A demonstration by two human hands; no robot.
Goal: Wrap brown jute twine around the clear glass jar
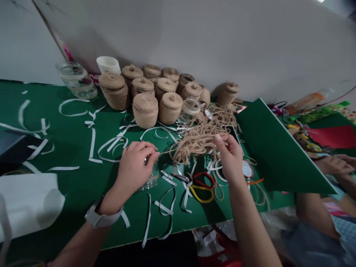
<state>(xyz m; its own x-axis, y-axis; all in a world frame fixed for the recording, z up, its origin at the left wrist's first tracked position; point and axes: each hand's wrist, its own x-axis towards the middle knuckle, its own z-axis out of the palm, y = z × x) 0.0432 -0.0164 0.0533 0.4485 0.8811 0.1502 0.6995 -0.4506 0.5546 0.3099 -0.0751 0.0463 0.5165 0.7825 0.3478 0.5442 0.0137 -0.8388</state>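
Note:
My left hand point(139, 159) is curled over the top of a small clear glass jar point(151, 180), covering most of it. A thin strand of jute twine point(166, 152) runs from its thumb and fingertips toward a loose tangle of twine point(191, 139). At the right of that tangle, my right hand point(230, 154) is closed, thumb against fingers, on twine. Between my forearms lie scissors point(202, 200) with one red and one yellow handle loop. White paper strips point(164, 207) are scattered around the jar and scissors.
Several twine-wrapped jars with lids point(145, 111) stand behind, beside a bare glass jar point(190, 110). White cups point(108, 65) and a larger glass jar point(78, 81) are at back left. A green board point(280, 148) stands at right; beyond it are another person's hands point(333, 164).

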